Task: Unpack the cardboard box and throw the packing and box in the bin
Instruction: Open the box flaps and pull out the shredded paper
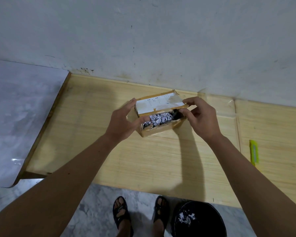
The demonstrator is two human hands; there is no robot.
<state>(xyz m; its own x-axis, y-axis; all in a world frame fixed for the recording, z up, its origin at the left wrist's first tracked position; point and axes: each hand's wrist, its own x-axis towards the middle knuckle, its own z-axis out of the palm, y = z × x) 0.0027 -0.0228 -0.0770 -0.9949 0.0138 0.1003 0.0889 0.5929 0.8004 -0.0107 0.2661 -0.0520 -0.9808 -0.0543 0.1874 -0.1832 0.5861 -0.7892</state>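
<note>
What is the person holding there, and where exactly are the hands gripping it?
A small cardboard box of shredded paper. The left hand grips its left end; the right hand pinches the right end of the raised top flap.

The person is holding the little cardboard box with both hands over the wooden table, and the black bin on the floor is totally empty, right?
Not quite. The head view shows the round black bin already holding some white shredded paper. Otherwise right: left hand and right hand hold the small brown cardboard box over the light wooden table.
</note>
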